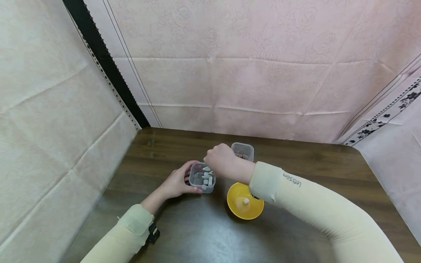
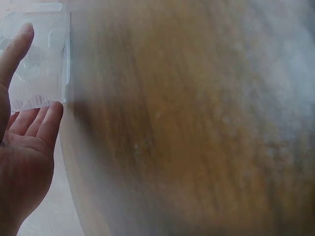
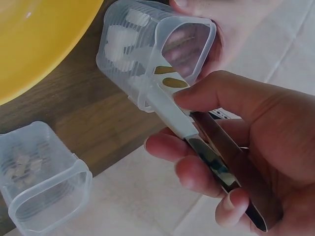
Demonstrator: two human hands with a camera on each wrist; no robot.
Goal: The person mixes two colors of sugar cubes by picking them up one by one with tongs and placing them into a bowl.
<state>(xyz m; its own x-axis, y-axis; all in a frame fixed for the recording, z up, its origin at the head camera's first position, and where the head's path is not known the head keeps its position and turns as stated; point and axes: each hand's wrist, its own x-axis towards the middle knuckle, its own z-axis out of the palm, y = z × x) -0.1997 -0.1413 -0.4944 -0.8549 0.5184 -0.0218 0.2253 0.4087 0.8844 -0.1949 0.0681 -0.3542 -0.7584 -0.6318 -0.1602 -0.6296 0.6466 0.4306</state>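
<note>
A clear plastic container (image 1: 202, 178) with several white pieces stands on the dark wooden table (image 1: 197, 233). My left hand (image 1: 177, 182) holds it from the left side, thumb in front. In the left wrist view the left hand (image 2: 24, 142) lies against the container (image 2: 42, 59). My right hand (image 1: 221, 160) hovers over it and grips metal tongs (image 3: 197, 142) with white tips. The tips reach into the mouth of the container (image 3: 152, 54). A yellow bowl (image 1: 236, 212) holding one white piece (image 1: 245, 201) sits just to the right.
A second clear container (image 1: 242, 150) with something small inside stands behind the bowl, and shows as container (image 3: 39, 182) beside the yellow bowl (image 3: 39, 39). Pink cloth walls close the table at the back and both sides.
</note>
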